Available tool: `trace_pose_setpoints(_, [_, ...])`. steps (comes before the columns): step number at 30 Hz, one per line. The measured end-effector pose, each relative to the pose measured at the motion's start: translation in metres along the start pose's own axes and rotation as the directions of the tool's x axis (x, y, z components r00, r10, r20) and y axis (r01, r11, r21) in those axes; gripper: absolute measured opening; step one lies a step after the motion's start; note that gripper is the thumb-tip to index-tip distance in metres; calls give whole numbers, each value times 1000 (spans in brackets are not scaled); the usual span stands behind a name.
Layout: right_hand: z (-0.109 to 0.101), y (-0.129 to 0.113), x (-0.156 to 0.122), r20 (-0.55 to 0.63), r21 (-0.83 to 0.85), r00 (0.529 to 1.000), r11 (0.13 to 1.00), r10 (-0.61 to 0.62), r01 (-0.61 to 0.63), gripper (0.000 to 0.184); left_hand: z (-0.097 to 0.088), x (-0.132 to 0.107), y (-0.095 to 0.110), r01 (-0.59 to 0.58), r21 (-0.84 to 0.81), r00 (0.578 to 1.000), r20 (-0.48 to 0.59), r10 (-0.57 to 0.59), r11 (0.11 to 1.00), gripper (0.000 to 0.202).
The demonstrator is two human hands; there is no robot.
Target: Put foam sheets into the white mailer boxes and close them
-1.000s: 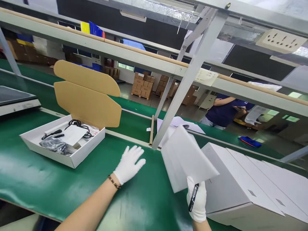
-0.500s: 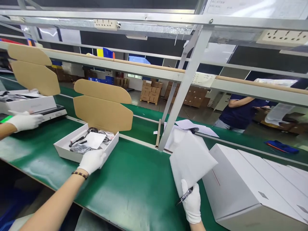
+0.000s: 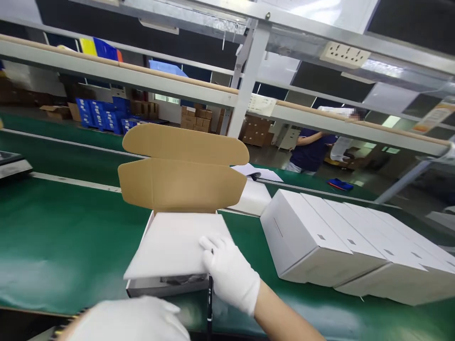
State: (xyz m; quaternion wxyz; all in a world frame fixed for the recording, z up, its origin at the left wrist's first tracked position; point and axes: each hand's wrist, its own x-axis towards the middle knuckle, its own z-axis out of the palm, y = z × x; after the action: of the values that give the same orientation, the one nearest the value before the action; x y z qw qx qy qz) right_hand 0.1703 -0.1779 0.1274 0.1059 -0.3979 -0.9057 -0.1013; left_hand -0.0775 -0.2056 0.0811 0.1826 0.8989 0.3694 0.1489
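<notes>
A white box (image 3: 156, 285) with its brown cardboard lid (image 3: 183, 166) standing open sits on the green belt right in front of me. A white foam sheet (image 3: 174, 244) lies over the box's contents. My right hand (image 3: 231, 272), in a white glove, presses on the sheet's near right corner while a black pen (image 3: 209, 308) stays tucked in its grip. My gloved left hand (image 3: 131, 319) is low at the bottom edge, close to the box's front wall; its fingers are not clear.
A row of closed white boxes (image 3: 341, 241) lies on the belt to the right. White sheets (image 3: 252, 196) are stacked behind the open box. A metal frame post (image 3: 245, 85) rises behind. A person in a dark blue shirt (image 3: 309, 151) works beyond the far belt.
The open box has come from the left to directly in front of me. My right hand has laid the foam sheet over its contents. My left hand dropped to the near edge.
</notes>
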Motion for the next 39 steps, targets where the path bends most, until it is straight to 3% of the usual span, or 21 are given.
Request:
trace_pose_setpoints(2, [8, 6, 7, 145, 27, 990, 1000, -2, -2, 33, -33, 1, -22, 11, -63, 997, 79, -6, 998, 63])
trace_pose_setpoints(3, [12, 10, 9, 188, 37, 982, 999, 9, -16, 34, -46, 10, -30, 99, -83, 989, 114, -89, 992, 64])
trace_pose_setpoints(5, [17, 17, 12, 245, 97, 968, 993, 46, -72, 34, -55, 37, -40, 316, 6, 948, 39, -316, 949, 68])
trace_pose_setpoints(7, [18, 24, 9, 255, 230, 958, 954, 133, -193, 44, -45, 65, -43, 405, 150, 907, 60, -417, 902, 72])
trace_pose_setpoints(9, [15, 31, -1, 211, 444, 941, 832, 264, -333, 57, -24, 84, -43, 399, 252, 900, 75, -429, 881, 71])
trace_pose_setpoints(12, [8, 41, -20, 98, 700, 896, 610, 434, -371, 54, 3, 94, -50, 315, 326, 946, -29, -323, 891, 71])
trace_pose_setpoints(14, [7, 50, -25, -14, 784, 848, 533, 530, -320, 50, 10, 95, -61, 252, 369, 968, -112, -226, 895, 73])
trace_pose_setpoints(17, [13, 66, -12, -156, 763, 790, 580, 593, -285, 49, 7, 102, -78, 196, 402, 975, -173, -136, 895, 75])
trace_pose_setpoints(19, [23, 76, 6, -162, 698, 822, 652, 546, -295, 46, 3, 110, -86, 179, 405, 978, -173, -117, 897, 75])
trace_pose_setpoints(21, [38, 80, 22, -101, 623, 870, 713, 483, -323, 52, -1, 116, -89, 183, 400, 980, -146, -134, 898, 75])
trace_pose_setpoints(23, [53, 77, 31, 20, 499, 901, 777, 432, -384, 71, -5, 120, -88, 197, 388, 980, -100, -172, 900, 76])
trace_pose_setpoints(26, [71, 67, 31, 191, 347, 883, 812, 430, -470, 92, -10, 122, -83, 187, 400, 980, -18, -196, 897, 76])
trace_pose_setpoints(29, [77, 63, 30, 234, 308, 876, 823, 421, -478, 90, -14, 128, -74, 209, 404, 965, 60, -254, 891, 76])
trace_pose_setpoints(32, [77, 64, 35, 243, 263, 882, 848, 404, -461, 72, -14, 140, -67, 311, 372, 925, 92, -368, 875, 79])
trace_pose_setpoints(35, [80, 63, 36, 161, 267, 895, 854, 416, -445, 61, -9, 146, -64, 342, 363, 916, 79, -394, 867, 77])
trace_pose_setpoints(37, [81, 67, 33, 28, 382, 875, 803, 484, -457, 61, -10, 144, -65, 343, 366, 933, -25, -359, 865, 69])
trace_pose_setpoints(38, [80, 74, 32, -70, 465, 833, 757, 549, -459, 63, -15, 142, -67, 360, 356, 933, -136, -334, 862, 66])
trace_pose_setpoints(39, [76, 84, 32, -180, 553, 758, 702, 627, -449, 66, -23, 140, -70, 395, 325, 908, -283, -310, 859, 65])
